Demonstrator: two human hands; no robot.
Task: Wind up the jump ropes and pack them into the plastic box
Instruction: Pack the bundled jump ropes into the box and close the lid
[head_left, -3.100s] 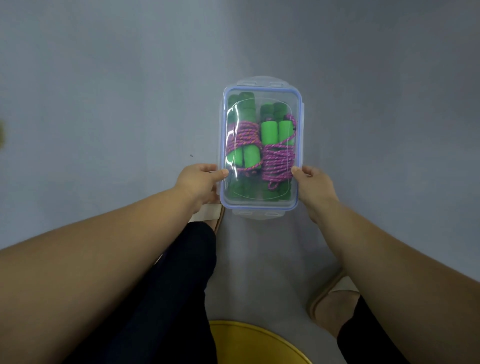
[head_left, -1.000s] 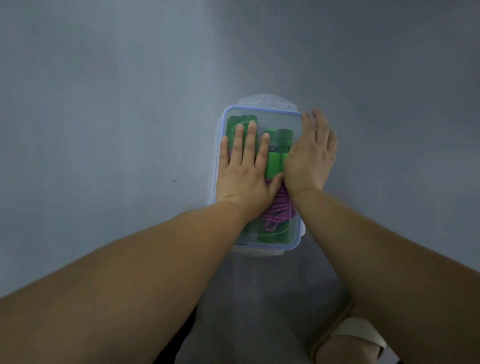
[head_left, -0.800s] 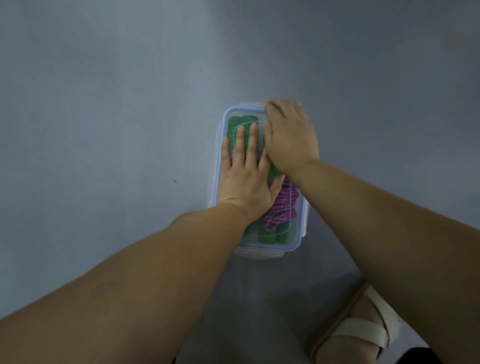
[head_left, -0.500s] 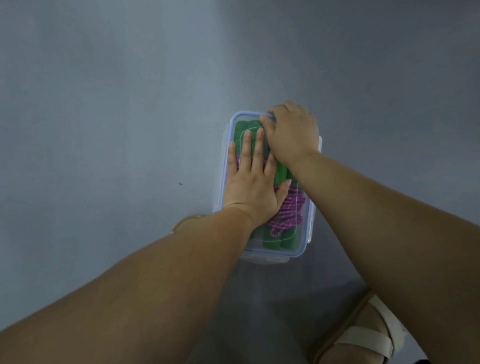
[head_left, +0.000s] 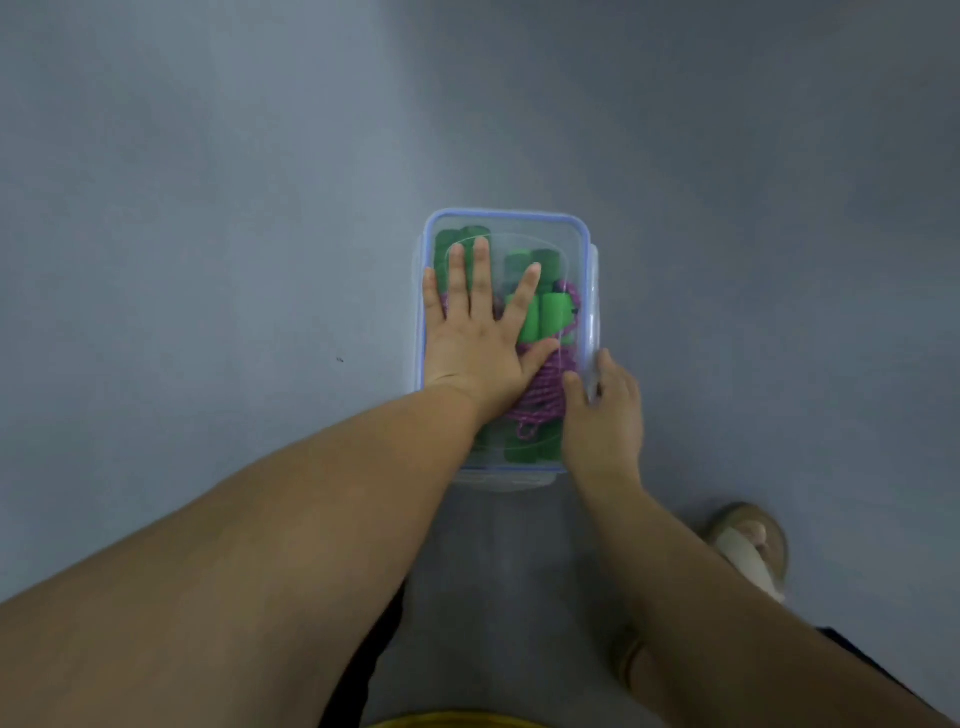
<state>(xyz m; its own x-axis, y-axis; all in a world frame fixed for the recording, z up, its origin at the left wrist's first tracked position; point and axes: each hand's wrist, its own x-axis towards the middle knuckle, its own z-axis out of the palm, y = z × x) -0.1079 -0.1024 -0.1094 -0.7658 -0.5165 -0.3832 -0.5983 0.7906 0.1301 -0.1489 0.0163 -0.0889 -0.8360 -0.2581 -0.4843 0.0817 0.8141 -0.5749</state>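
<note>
Plastic box (head_left: 506, 213), lidded, on the floor (head_left: 208, 270); wound jump ropes (head_left: 550, 318), green-handled, are contained under the left hand (head_left: 478, 348), which is laid flat, fingers straight, on the lid (head_left: 563, 260). The box's side edge is pinched by the right hand (head_left: 605, 415).

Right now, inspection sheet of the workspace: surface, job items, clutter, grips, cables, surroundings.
surface: plain grey floor, one small dark speck.
job's things: clear plastic box, blue-rimmed lid on; inside lie wound jump ropes, with green foam handles and pink-purple cord.
clutter: nothing seen.
grips: left grip lies flat on the lid, fingers straight; right grip pinches the right side clasp, thumb on the lid edge.
cables: nothing seen.
surroundings: sandalled foot to the right, nearer than the box; dark trouser leg; yellow rim at the bottom edge, object unclear.
</note>
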